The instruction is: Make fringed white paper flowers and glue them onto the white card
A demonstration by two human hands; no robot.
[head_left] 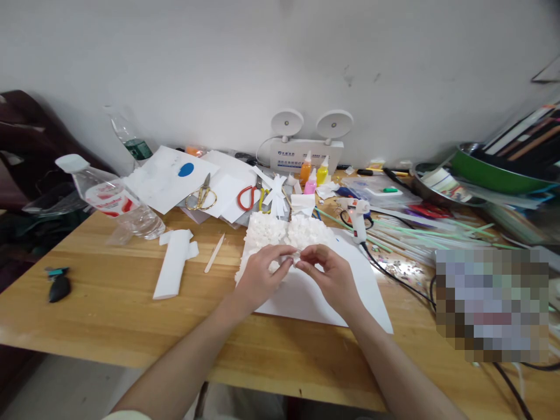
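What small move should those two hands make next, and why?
Perhaps the left hand and right hand should ease down toward the white bits: they nearly meet close by those, over the sheet, in a pinching pose. Anything pinched there is too small to make out.

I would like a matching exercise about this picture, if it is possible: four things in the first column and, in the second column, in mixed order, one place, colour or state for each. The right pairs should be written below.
Column 1
1. Left hand
2. Heaped small bits
3. Glue gun
4. Three small squeeze bottles

Column 2
a. beside and beyond the left hand
b. orange, pink and yellow
c. fingertips close to those of the right hand
d. white, with a black cord

Right pairs: 1-c, 2-a, 3-d, 4-b
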